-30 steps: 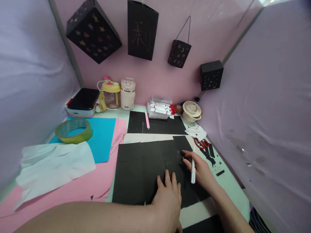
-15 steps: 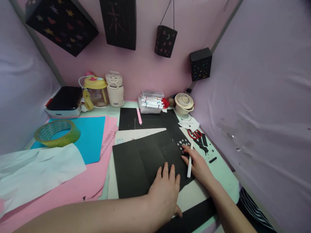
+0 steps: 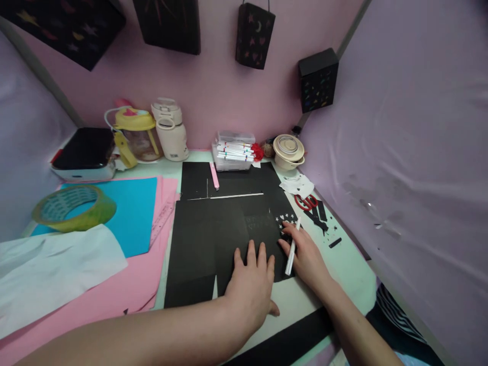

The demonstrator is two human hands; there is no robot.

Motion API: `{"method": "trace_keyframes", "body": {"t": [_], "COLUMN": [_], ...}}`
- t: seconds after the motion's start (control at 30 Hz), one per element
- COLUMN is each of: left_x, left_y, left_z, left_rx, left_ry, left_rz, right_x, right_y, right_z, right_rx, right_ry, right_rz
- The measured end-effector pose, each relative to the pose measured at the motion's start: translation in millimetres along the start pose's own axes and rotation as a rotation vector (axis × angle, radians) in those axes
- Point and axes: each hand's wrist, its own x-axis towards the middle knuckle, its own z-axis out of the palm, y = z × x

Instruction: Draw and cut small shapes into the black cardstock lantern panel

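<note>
A large black sheet of paper [image 3: 206, 234] with faint fold lines lies flat in front of me. My left hand [image 3: 251, 279] rests on it, palm down, fingers spread. Between the fingers of my right hand [image 3: 305, 256] is a slim white marker [image 3: 292, 254], slanting across the hand. That hand leans on the sheet's right side, beside small white stars and hearts [image 3: 284, 218]; its fingers partly hide them. Underneath, a pale sheet [image 3: 293, 300] shows along the near edge and as a thin strip at the far edge.
Red-handled scissors [image 3: 305, 202] and black scraps [image 3: 322, 211] lie at right. A pink cutter [image 3: 214, 177] and a box of markers [image 3: 233, 152] are at the back. On the left, a tape roll [image 3: 72, 208] sits on blue paper [image 3: 141, 223]. Black box lanterns [image 3: 255, 35] hang above.
The black sheet has turned so its far edge lies nearly straight, covering most of the pale paper there. Both hands have shifted slightly with it. The camera view has tilted down a little.
</note>
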Motion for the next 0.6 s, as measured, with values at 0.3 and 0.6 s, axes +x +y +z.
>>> {"method": "trace_keyframes", "body": {"t": [0.3, 0.6], "left_x": [0, 1], "left_y": [3, 0], "left_z": [7, 10], "left_rx": [0.027, 0.023], "left_ry": [0.022, 0.012], "left_rz": [-0.016, 0.005], "right_x": [41, 60], "right_y": [4, -1], "right_z": [-24, 4], "right_rx": [0.684, 0.535], "right_ry": [-0.001, -0.062], "right_rz": [0.289, 0.218]}}
